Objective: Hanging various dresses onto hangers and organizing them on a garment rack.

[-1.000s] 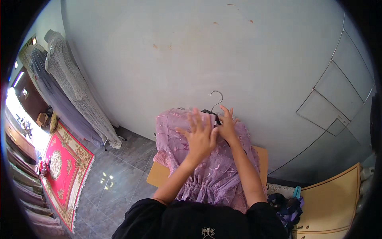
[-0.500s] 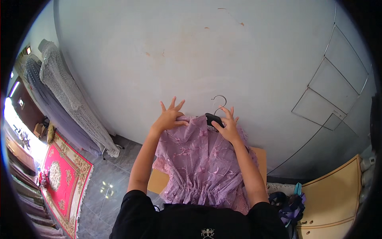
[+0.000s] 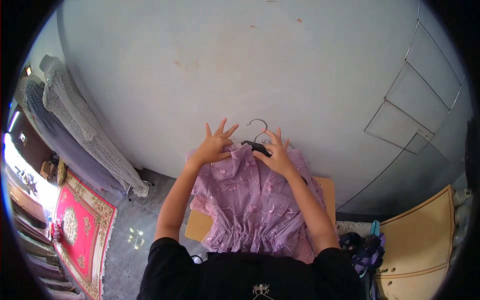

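A lilac lace dress (image 3: 250, 200) with a gathered waist lies spread in front of me. A black clothes hanger (image 3: 258, 148) with a silver hook sits in its neck opening, most of it hidden under the fabric. My left hand (image 3: 214, 147) pinches the dress at the left side of the neckline between thumb and index finger, its other fingers raised. With thumb and fingers my right hand (image 3: 274, 155) grips the hanger just right of the hook's base.
Under the dress is a tan board-like surface (image 3: 197, 226). A pale wall (image 3: 310, 90) rises beyond, with a wire rack (image 3: 407, 107) at right. Gowns (image 3: 85, 115) stand at left beside a red rug (image 3: 70, 220). A yellow cabinet (image 3: 415, 235) and dark cloths (image 3: 365, 252) are at right.
The hanger and my right hand have shifted left, closer to my left hand. The hanger's hook has turned slightly, and the left neckline fabric has moved over the hanger.
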A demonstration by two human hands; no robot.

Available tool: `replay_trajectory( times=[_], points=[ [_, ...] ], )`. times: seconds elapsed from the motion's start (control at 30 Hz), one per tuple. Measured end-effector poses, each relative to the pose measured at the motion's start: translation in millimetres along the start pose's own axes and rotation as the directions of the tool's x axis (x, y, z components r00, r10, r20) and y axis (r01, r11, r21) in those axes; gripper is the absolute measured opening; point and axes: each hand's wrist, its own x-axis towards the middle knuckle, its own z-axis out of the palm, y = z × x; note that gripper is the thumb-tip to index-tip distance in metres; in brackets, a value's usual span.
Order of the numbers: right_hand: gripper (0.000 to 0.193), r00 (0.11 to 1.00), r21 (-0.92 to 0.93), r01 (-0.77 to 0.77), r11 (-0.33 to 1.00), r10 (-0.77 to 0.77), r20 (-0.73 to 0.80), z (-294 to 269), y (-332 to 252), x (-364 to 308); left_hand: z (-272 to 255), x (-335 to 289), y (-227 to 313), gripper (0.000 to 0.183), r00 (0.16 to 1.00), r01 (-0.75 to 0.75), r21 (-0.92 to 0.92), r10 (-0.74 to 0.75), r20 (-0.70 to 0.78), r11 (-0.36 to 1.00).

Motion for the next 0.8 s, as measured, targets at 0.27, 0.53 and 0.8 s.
replay_trajectory(
  times=[0.27, 0.53, 0.8],
  points=[
    [0.034, 0.952, -0.098, -0.237, 0.967, 0.251, 0.175, -49, 76, 2, 0, -9, -8, 0.017, 0.999, 0.036, 0.026, -0.036, -0.003, 0.999],
    [0.030, 0.949, -0.309, -0.275, 0.910, 0.309, 0.067, -39, 102, -30, 2, -6, -15, 0.017, 0.999, 0.035, 0.005, -0.035, 0.000, 0.999],
    [0.017, 0.909, -0.198, -0.307, 0.931, 0.225, -0.351, -44, 109, -71, 9, -8, -21, 0.019, 0.994, 0.104, -0.021, -0.105, -0.037, 0.994]
  ],
)
